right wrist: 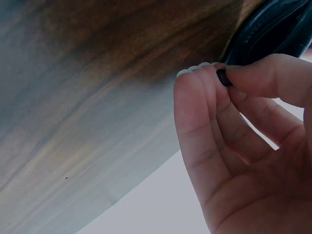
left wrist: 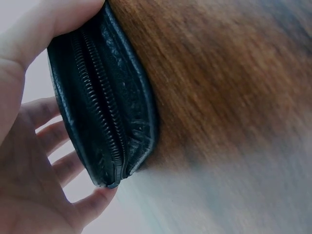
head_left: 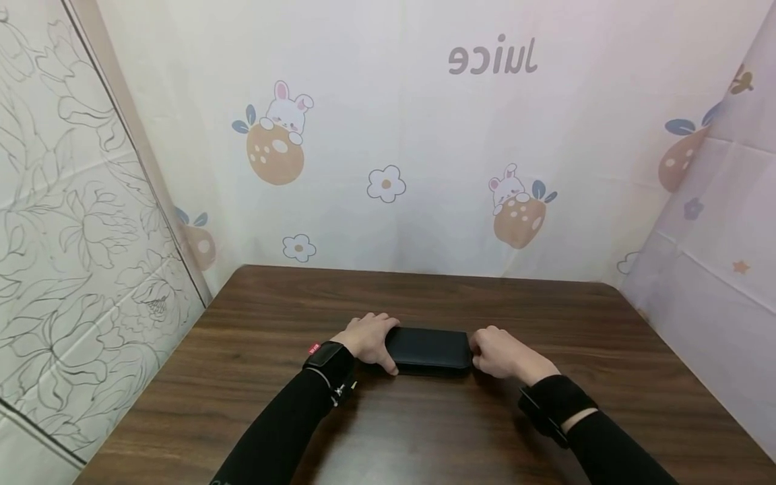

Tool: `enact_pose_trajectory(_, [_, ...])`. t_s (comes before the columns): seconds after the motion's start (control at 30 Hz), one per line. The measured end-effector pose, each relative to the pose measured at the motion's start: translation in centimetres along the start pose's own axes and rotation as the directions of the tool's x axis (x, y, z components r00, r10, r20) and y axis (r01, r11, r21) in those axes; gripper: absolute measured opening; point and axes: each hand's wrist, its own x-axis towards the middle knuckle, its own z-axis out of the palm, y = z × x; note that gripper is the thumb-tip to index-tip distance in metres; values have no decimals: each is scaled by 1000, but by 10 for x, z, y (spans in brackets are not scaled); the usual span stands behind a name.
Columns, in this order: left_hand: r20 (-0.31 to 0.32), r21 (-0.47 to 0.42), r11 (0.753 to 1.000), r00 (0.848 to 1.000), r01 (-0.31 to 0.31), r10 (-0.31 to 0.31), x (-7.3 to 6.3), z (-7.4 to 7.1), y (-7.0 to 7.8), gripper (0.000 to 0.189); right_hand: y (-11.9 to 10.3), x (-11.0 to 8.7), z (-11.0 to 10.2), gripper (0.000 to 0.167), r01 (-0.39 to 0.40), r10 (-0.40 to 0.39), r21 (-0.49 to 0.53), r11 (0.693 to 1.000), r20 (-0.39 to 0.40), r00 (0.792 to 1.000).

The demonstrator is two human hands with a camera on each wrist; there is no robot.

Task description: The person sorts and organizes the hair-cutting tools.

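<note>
A black leather-look zip wallet [head_left: 428, 349] lies on the wooden table with its long side facing me. At its left end my left hand [head_left: 368, 339] grips it, thumb on the near side and fingers spread along the far side. In the left wrist view, two rows of zipper teeth [left wrist: 103, 105] run along that end, slightly parted and meeting at the lower corner. My right hand [head_left: 504, 353] is at the wallet's right end. Between its thumb and curled fingers it pinches a small black zipper pull [right wrist: 223, 77], mostly hidden by the fingertips.
The brown wood-grain table [head_left: 424, 431] has rounded far corners. Behind it hangs a pale printed curtain [head_left: 388, 121], and a floral-patterned panel [head_left: 91, 222] stands along the left. Black straps circle both wrists.
</note>
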Motion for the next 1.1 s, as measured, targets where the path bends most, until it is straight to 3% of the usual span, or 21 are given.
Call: enact_pose_trajectory(1.1, [-24, -14, 999, 999, -35, 35, 0, 2, -3, 93, -12, -10, 3, 6, -74, 74, 0, 997, -23, 997])
